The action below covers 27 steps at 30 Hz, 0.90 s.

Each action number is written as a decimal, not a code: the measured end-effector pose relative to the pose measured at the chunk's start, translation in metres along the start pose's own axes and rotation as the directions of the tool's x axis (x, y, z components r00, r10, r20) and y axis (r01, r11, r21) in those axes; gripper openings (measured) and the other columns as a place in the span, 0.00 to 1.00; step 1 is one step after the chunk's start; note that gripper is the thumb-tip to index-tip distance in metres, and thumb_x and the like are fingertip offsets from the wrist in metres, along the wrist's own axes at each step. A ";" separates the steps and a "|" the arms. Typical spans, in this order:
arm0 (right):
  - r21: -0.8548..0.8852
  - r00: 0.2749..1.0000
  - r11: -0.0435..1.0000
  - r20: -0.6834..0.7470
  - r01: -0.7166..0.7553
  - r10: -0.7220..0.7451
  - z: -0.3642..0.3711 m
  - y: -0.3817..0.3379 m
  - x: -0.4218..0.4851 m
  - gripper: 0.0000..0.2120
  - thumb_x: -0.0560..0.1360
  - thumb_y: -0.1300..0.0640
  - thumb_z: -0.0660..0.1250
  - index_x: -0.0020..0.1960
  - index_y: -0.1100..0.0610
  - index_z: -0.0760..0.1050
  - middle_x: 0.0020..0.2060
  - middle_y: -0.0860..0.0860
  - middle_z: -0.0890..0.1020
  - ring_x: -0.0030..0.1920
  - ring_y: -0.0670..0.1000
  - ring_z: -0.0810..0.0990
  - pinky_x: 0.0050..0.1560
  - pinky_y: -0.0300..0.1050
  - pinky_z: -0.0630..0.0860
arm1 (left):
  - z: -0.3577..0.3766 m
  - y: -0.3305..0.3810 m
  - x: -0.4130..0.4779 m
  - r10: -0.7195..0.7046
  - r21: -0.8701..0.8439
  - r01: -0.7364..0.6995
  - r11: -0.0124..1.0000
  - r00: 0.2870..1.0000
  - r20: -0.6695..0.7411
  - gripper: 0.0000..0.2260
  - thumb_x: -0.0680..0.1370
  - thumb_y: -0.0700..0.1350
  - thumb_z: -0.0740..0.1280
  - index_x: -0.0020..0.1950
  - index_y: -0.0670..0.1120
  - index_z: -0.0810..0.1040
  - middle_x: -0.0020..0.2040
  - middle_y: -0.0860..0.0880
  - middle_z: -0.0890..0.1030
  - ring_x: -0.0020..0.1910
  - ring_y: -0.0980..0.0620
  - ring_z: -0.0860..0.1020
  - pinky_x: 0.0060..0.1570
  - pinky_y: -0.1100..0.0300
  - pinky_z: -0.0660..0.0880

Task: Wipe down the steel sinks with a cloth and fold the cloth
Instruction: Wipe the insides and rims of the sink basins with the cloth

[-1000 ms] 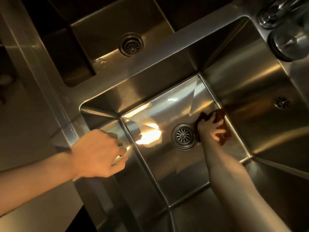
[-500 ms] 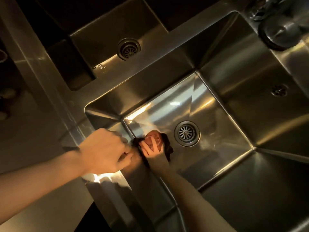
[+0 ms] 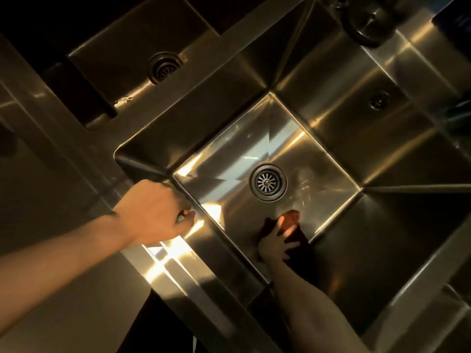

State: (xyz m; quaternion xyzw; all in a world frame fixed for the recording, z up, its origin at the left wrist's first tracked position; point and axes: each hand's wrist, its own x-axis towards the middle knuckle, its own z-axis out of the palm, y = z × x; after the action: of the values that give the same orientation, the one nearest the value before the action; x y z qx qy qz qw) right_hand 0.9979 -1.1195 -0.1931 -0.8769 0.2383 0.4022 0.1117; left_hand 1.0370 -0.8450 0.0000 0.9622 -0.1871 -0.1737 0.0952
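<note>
Steel sink floor mid-wipe: right hand presses cloth flat-fingered; left hand rests on rim, grip unclear; walls probably next.

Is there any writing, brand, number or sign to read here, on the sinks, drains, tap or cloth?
No text can be read anywhere in this view.
Near sink and far sink: bare steel, no stamp or label visible.
Near drain and far drain: no lettering visible.
Cloth: dark, partly under the right hand; no tag seen.
Tap: dark and blurred; any marking is unreadable.
</note>
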 end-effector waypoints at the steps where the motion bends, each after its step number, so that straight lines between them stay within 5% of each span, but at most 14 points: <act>1: -0.096 0.993 0.989 0.014 0.114 -0.113 0.008 0.006 -0.003 0.33 0.81 0.55 0.52 0.75 0.45 0.33 0.75 0.54 0.35 0.72 0.72 0.38 0.63 0.75 0.59 | 0.000 0.000 0.000 0.009 -0.017 -0.009 1.000 1.000 -0.003 0.27 0.74 0.61 0.44 0.37 0.52 0.80 0.32 0.52 0.79 0.29 0.53 0.77 0.28 0.63 0.68; 3: -0.294 0.924 0.876 0.109 0.382 -0.366 0.010 0.032 0.005 0.33 0.81 0.52 0.52 0.74 0.43 0.32 0.75 0.54 0.34 0.72 0.72 0.39 0.63 0.76 0.59 | -0.001 0.001 0.002 0.020 -0.037 -0.021 0.999 0.999 -0.032 0.22 0.75 0.58 0.50 0.33 0.51 0.79 0.28 0.52 0.77 0.26 0.53 0.75 0.25 0.63 0.66; 5: -0.325 0.856 0.794 0.134 0.514 -0.499 -0.015 0.050 0.025 0.26 0.82 0.46 0.48 0.75 0.39 0.41 0.76 0.49 0.37 0.74 0.68 0.41 0.65 0.76 0.53 | -0.003 0.002 0.003 0.011 -0.019 -0.012 1.000 0.999 -0.045 0.19 0.74 0.56 0.52 0.31 0.51 0.77 0.26 0.52 0.75 0.24 0.52 0.74 0.25 0.67 0.58; 7: -0.274 0.893 0.854 0.043 0.442 -0.448 -0.050 0.046 0.055 0.24 0.80 0.39 0.46 0.75 0.38 0.47 0.77 0.48 0.43 0.75 0.64 0.44 0.68 0.73 0.49 | -0.002 0.002 0.002 0.011 -0.019 -0.011 1.000 0.999 -0.030 0.20 0.74 0.56 0.52 0.31 0.52 0.77 0.27 0.53 0.76 0.24 0.53 0.74 0.26 0.71 0.54; 11: -0.303 0.984 0.939 -0.023 0.162 -0.177 -0.110 0.009 0.116 0.35 0.78 0.40 0.56 0.75 0.39 0.36 0.76 0.51 0.36 0.73 0.70 0.39 0.66 0.75 0.51 | 0.002 -0.001 0.001 0.021 -0.014 -0.022 1.000 0.999 -0.045 0.23 0.74 0.59 0.46 0.36 0.54 0.79 0.32 0.55 0.79 0.28 0.56 0.76 0.27 0.70 0.57; 13: -0.307 0.988 0.940 -0.001 0.148 -0.156 -0.133 -0.012 0.138 0.37 0.77 0.38 0.56 0.74 0.39 0.33 0.75 0.51 0.34 0.72 0.71 0.37 0.65 0.77 0.49 | 0.003 -0.001 0.000 0.020 -0.010 -0.021 1.000 0.999 -0.048 0.25 0.74 0.60 0.44 0.37 0.55 0.79 0.32 0.55 0.79 0.28 0.56 0.76 0.27 0.69 0.57; 18: -0.470 0.922 0.822 -0.042 0.321 -0.384 -0.136 -0.089 0.141 0.34 0.80 0.52 0.56 0.77 0.45 0.37 0.76 0.56 0.38 0.71 0.74 0.40 0.61 0.81 0.51 | 0.005 -0.001 -0.002 0.030 -0.006 -0.030 1.000 0.997 -0.074 0.31 0.76 0.60 0.37 0.38 0.54 0.80 0.31 0.55 0.79 0.28 0.55 0.76 0.28 0.63 0.66; 20: -0.512 0.853 0.721 0.047 0.467 -0.519 -0.127 -0.123 0.129 0.36 0.80 0.50 0.59 0.77 0.46 0.37 0.76 0.55 0.38 0.71 0.73 0.38 0.61 0.81 0.50 | 0.006 -0.001 -0.003 0.028 -0.004 -0.029 1.000 0.995 -0.091 0.37 0.74 0.62 0.31 0.39 0.55 0.80 0.31 0.55 0.79 0.28 0.55 0.76 0.28 0.63 0.66; 24: -0.538 0.718 0.551 0.158 0.638 -0.677 -0.140 -0.134 0.140 0.38 0.76 0.43 0.63 0.77 0.44 0.42 0.77 0.52 0.42 0.73 0.68 0.42 0.66 0.74 0.52 | 0.005 -0.003 -0.002 0.032 -0.004 -0.032 0.999 0.997 -0.075 0.35 0.76 0.62 0.34 0.37 0.55 0.80 0.29 0.56 0.78 0.26 0.56 0.75 0.26 0.64 0.66; 27: -0.460 0.825 0.724 0.033 0.514 -0.564 -0.173 -0.113 0.170 0.37 0.77 0.46 0.62 0.77 0.43 0.41 0.77 0.51 0.40 0.74 0.67 0.42 0.67 0.74 0.49 | 0.007 -0.003 -0.003 0.018 0.018 -0.017 1.000 0.997 -0.070 0.29 0.77 0.58 0.40 0.35 0.55 0.79 0.28 0.56 0.76 0.24 0.56 0.74 0.25 0.64 0.67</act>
State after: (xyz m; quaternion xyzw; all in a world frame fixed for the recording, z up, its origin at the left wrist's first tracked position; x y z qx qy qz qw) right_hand 1.2636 -1.1451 -0.2087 -0.9298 -0.1208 0.3476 0.0050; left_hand 1.0328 -0.8422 -0.0063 0.9668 -0.1937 -0.1371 0.0949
